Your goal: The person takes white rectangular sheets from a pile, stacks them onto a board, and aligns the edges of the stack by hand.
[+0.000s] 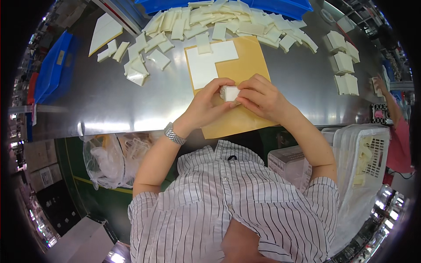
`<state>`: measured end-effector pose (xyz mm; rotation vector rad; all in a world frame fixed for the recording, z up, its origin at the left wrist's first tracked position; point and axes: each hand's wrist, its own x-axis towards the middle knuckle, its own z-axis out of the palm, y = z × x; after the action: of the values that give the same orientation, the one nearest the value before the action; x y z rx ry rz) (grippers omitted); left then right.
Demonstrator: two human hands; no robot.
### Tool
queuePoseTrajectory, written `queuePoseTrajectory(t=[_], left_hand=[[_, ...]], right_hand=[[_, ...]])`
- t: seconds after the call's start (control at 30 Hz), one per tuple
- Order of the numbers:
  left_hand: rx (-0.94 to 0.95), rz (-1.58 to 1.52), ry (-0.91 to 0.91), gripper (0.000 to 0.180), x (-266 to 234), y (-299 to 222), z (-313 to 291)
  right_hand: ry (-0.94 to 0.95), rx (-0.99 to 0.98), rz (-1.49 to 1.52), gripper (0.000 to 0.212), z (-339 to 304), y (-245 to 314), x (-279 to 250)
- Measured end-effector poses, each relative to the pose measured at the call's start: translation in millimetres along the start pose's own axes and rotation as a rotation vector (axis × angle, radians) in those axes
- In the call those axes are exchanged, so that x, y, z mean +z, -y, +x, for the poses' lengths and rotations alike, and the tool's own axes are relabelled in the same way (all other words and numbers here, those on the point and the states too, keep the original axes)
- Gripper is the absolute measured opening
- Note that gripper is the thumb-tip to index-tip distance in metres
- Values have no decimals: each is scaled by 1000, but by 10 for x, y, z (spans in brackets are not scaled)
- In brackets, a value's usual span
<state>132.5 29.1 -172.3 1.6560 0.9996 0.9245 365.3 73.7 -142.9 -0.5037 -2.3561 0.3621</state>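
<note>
Between my two hands is a small white rectangular plastic piece (pixel 231 94), held above a yellow-brown backing sheet (pixel 245 65). My left hand (pixel 209 101) grips the piece's left side, thumb below and fingers curled behind. At its right edge, the fingers of my right hand (pixel 265 99) are pinched together. White sticker material (pixel 202 72) covers the upper left of the sheet, and an L-shaped part of the backing is bare. One cream plastic piece (pixel 203 43) lies across the sheet's top edge.
A large heap of cream plastic pieces (pixel 210 19) lies at the back, with several loose ones at the left. Stacked pieces (pixel 343 62) stand at the right. Blue trays (pixel 55 65) border the metal table (pixel 144 105). A white basket (pixel 377 144) and another person's arm (pixel 392 101) are at right.
</note>
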Motion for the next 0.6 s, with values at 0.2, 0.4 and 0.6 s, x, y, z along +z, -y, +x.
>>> queuePoseTrajectory(t=[0.2,0.4,0.6], left_hand=[[49,14,8,54,-19,-4,14],[60,28,-6,54,-30,-6,-21],[61,50,-6,53,-47,-22,-19]], right_hand=[[6,99,156,18,-40,-84,-29],[28,125,21,19,51,50,-6],[42,64,-109,21,92,88,16]])
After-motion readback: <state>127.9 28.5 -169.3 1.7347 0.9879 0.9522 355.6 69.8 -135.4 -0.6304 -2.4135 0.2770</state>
